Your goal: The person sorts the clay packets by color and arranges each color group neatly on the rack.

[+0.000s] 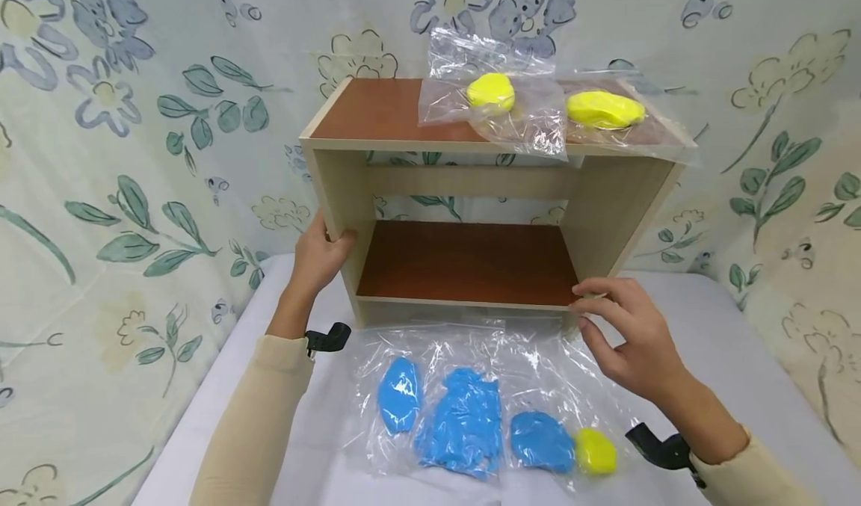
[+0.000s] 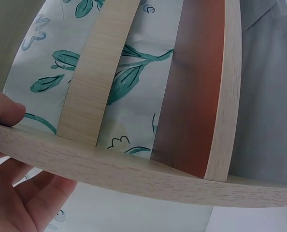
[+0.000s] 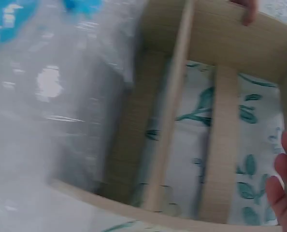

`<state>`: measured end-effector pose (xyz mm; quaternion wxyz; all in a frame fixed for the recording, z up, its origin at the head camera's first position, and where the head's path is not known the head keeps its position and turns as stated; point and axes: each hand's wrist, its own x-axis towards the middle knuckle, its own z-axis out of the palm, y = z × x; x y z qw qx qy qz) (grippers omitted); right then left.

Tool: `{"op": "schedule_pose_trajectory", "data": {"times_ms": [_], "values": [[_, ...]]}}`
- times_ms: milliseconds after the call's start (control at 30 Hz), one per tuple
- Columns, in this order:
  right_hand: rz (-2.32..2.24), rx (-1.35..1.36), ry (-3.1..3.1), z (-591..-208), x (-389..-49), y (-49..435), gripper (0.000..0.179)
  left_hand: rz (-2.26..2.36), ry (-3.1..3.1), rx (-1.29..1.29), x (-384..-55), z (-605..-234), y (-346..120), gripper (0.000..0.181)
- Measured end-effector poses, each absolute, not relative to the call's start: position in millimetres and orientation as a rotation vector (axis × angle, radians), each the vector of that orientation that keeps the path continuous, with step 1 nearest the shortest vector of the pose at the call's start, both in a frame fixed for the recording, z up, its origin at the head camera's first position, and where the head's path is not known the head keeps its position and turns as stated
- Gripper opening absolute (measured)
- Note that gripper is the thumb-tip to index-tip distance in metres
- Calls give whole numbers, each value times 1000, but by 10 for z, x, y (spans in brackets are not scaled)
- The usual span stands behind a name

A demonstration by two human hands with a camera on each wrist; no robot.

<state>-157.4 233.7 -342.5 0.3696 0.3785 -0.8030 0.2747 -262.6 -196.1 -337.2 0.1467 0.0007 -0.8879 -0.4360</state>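
A small wooden shelf unit with a brown top and a brown lower board stands upright on the white table. My left hand grips its left side panel, thumb on the inner face and the other fingers around the outside. By the front edge of the right side panel is my right hand, its fingers loosely bent and holding nothing. In the right wrist view, the right fingertips appear beside the unit's frame.
On the unit's top lie clear plastic bags with a round yellow lump and a longer yellow lump. More clear bags lie in front, holding blue lumps and a yellow lump. Behind hangs a floral cloth.
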Motion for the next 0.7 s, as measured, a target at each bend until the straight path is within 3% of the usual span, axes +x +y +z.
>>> {"op": "schedule_pose_trajectory", "data": {"times_ms": [167, 267, 400, 700], "values": [[552, 882, -2473, -3909, -1432, 2456, 19, -1263, -2553, 17, -2634, -3371, -1951, 55], [436, 817, -2680, -4173, -1302, 2500, 37, -1260, -2565, 20, -2631, -3362, -1944, 57], [459, 746, -2871, -4432, -1177, 2570, 39, -1246, -2565, 11, -2625, -3347, -1947, 57], [493, 730, -3020, -4697, -987, 2745, 73, -1224, -2564, 0, -2627, -3371, -1947, 55]]}}
